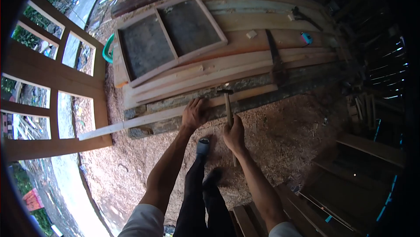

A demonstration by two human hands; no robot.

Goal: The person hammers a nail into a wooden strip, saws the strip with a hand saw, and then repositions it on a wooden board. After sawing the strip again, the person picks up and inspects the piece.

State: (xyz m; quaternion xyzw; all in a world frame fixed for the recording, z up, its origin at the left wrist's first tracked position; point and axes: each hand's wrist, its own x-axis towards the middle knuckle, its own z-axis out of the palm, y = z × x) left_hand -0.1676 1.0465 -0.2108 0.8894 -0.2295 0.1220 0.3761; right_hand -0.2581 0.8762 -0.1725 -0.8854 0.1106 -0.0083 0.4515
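Observation:
In the head view my right hand (pixel 235 135) is closed around the wooden handle of a hammer (pixel 229 109). The hammer's dark head points up and away from me, over a long, narrow wooden strip (pixel 157 116). My left hand (pixel 194 115) is closed over that strip, its fingers curled across the top. The strip lies along the near edge of a low plank workbench (pixel 258 80), and its left end juts out past the bench. Behind it, a wooden frame (pixel 175 60) with one middle bar rests on the planks at the left.
A dark tool like a handsaw (pixel 274 55), a blue tape measure (pixel 306 38), a small wood block (pixel 251 34) and another dark tool (pixel 302 17) lie on the bench. A large lattice frame (pixel 53 68) stands left. Boards (pixel 372 149) lie right; shavings (pixel 280 123) cover the floor.

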